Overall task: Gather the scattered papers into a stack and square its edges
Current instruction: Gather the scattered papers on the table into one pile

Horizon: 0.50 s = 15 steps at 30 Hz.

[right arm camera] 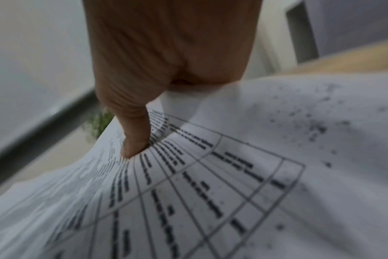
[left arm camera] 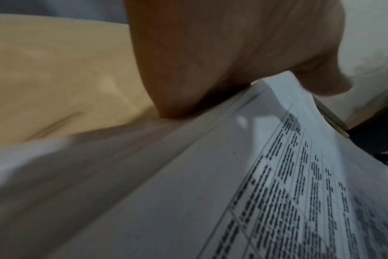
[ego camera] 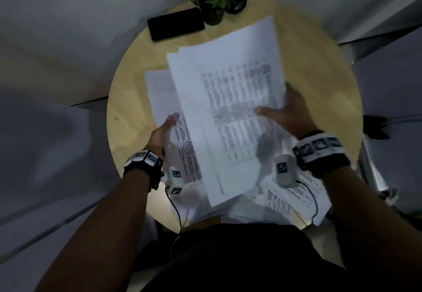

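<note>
Pinching thin printed papers [ego camera: 223, 109], right hand [ego camera: 290, 115] and left hand [ego camera: 162, 131] keep closed grips.

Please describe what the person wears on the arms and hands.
Both forearms are bare, without sleeves. The left wrist and right wrist each carry a black band with white square-patterned tags. A small white camera block sits beside each band, trailing a thin black cable.
</note>
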Tool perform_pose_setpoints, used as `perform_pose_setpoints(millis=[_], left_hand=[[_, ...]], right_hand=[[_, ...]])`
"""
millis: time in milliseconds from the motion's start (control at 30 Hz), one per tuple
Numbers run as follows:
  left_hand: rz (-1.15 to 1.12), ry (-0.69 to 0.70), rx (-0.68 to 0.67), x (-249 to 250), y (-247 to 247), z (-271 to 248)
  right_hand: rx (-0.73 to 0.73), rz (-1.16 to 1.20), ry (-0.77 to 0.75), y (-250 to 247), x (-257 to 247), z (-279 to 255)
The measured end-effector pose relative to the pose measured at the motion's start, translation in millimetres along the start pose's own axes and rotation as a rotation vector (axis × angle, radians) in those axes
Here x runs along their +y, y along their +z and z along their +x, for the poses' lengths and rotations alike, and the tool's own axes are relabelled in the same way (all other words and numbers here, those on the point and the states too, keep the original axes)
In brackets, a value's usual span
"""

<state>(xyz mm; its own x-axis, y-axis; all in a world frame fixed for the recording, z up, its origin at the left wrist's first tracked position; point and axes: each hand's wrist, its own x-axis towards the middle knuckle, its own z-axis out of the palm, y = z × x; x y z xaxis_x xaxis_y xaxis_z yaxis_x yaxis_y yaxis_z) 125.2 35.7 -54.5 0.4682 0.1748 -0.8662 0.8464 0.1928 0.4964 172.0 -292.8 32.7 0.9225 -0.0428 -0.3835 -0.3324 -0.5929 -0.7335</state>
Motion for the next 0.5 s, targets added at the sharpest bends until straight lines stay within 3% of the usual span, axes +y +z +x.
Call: perform_pose_setpoints(millis=[133,267,367,400,500], left_hand=[[-0.084,-0.043,-0.073,-3.2,-2.5,-3.0],[-0.023,0.057,-0.003,-10.0,-2.4,1.4],[0.144,0.119,0.042,-11.4,1.2,8.8],[0.156,0.107,0.055,-11.4,1.0,12.3],[0.167,0.082,0.04,-11.5,-3.0,17.3]], right_hand=[[-0.19,-0.071,0.216,93.7,12.1,-9.0],[-0.234,-0.289,0.126,142.1,5.5,-34.3],[-0.267,-0.18,0.118,140.9,9.9,-31.7],[-0.211,-0.139,0.09,131.0,16.6,-26.1],[0.186,-0.256,-0.025,77.9,58.6,-3.5]])
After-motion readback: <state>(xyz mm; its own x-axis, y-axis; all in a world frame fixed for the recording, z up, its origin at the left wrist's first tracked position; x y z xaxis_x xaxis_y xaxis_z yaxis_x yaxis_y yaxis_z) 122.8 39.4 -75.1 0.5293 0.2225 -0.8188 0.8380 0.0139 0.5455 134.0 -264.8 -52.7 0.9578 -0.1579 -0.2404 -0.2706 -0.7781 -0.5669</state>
